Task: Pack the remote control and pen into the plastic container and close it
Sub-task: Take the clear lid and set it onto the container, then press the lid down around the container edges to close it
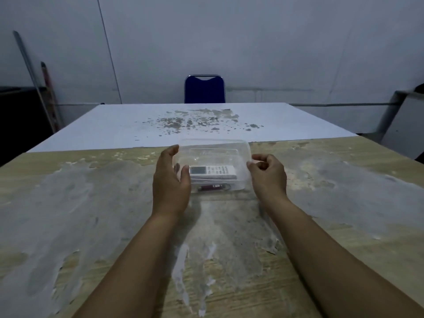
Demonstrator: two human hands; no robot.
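A clear plastic container (215,154) stands on the worn table with its clear lid lying over the top. Inside it lies a white remote control (212,172) with a small screen at its left end. In front of the remote, against the container's near wall, lies a dark red pen (212,187). My left hand (171,180) wraps the container's left end, thumb on the near side and fingers along the far edge. My right hand (267,173) has its fingers curled against the container's right end at the rim.
The wooden table (91,203) has peeling white patches. A white table (160,120) butts against its far edge, with a blue chair (204,89) behind it. Poles lean on the wall at far left. A grey object stands at the right edge.
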